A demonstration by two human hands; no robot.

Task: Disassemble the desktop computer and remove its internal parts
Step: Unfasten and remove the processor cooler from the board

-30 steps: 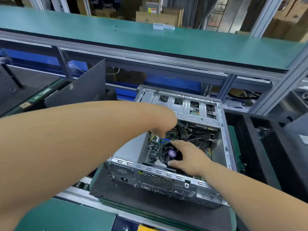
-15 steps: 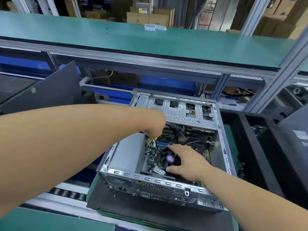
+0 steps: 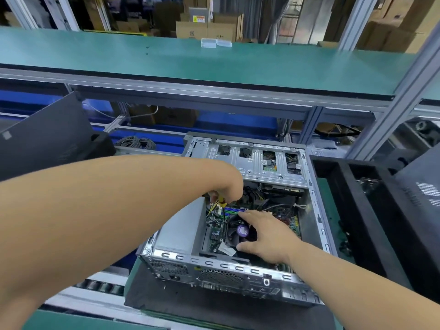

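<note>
- The open silver steel desktop computer case [image 3: 250,277] lies on a dark mat, black foam trays tight against its right edge (more room on its left)
- The view sits nearer than a second ago
- Left hand [image 3: 227,189] grips a yellow-handled screwdriver [image 3: 222,206] over the green motherboard [image 3: 217,231]
- Right hand [image 3: 266,234] rests spread-fingered on the black round cooler fan [image 3: 240,231]

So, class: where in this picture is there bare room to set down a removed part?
The green shelf is bare left of the two clear boxes. The dark mat in front of the case has a free strip. Inside the case it is crowded: both hands, fan, cables.
</note>
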